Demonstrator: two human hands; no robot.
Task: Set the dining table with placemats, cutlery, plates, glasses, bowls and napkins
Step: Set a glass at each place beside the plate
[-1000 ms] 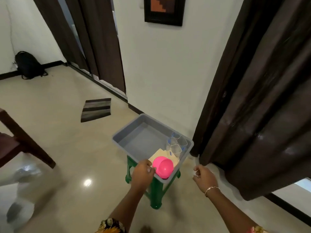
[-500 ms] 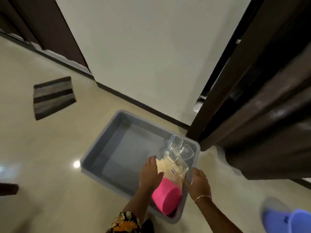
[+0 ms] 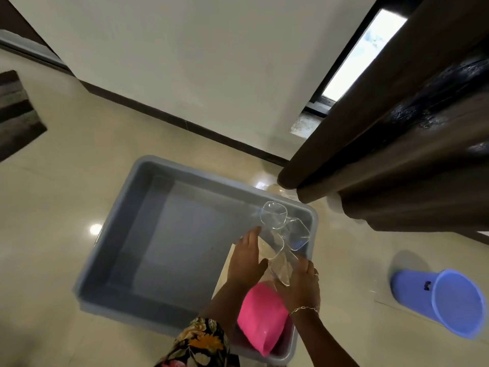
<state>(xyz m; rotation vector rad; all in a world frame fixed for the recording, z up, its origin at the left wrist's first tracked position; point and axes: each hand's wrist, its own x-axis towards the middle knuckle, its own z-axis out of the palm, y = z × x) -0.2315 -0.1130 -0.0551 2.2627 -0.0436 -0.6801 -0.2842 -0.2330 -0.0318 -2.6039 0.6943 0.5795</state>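
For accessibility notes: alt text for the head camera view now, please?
Seen from above, a person's left hand and right hand flank a cluster of clear glasses in the right end of a grey tub, with a pink bowl in its near corner. A blue bucket lies on its side on the floor to the right.

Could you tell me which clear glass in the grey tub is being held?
The tilted glass nearest the person, its base gripped by the right hand; the other two glasses stand beyond it, toward the far corner of the tub.
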